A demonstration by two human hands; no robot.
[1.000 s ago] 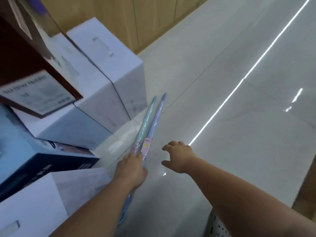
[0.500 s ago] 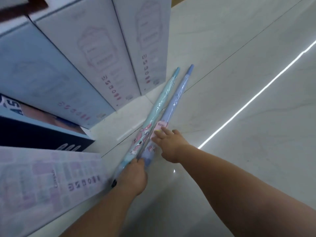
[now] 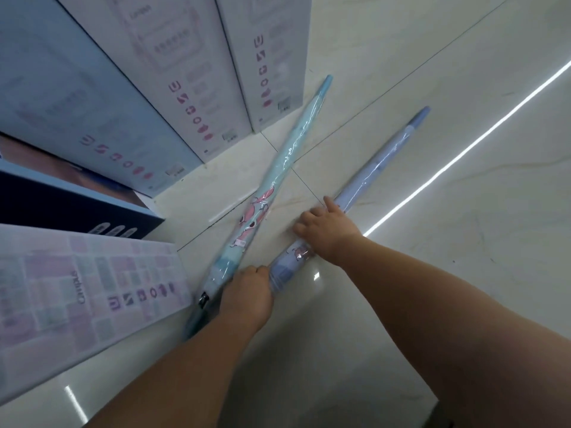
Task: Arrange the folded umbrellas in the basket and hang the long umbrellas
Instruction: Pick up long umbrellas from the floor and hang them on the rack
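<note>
Two long umbrellas in clear wrapping lie on the pale floor, splayed in a V with their tips pointing away from me. The teal umbrella (image 3: 279,168) with pink figures lies on the left, its tip by the boxes. The lavender umbrella (image 3: 380,162) lies to its right. My right hand (image 3: 327,230) grips the lavender umbrella at mid-length, fingers curled over it. My left hand (image 3: 247,293) is closed round the lavender umbrella's lower end, right beside the teal one. Both handles are hidden under my left hand and forearm.
Tall white and pale blue cartons (image 3: 173,81) stand along the left, close to the teal umbrella's tip. A dark blue box (image 3: 61,208) and a carton with pastel print (image 3: 77,291) lie nearer me on the left. Glossy floor tiles (image 3: 448,211) stretch to the right.
The umbrellas lay side by side. My right hand has closed on the lavender one and swung its tip to the right, away from the teal one. The camera has moved closer.
</note>
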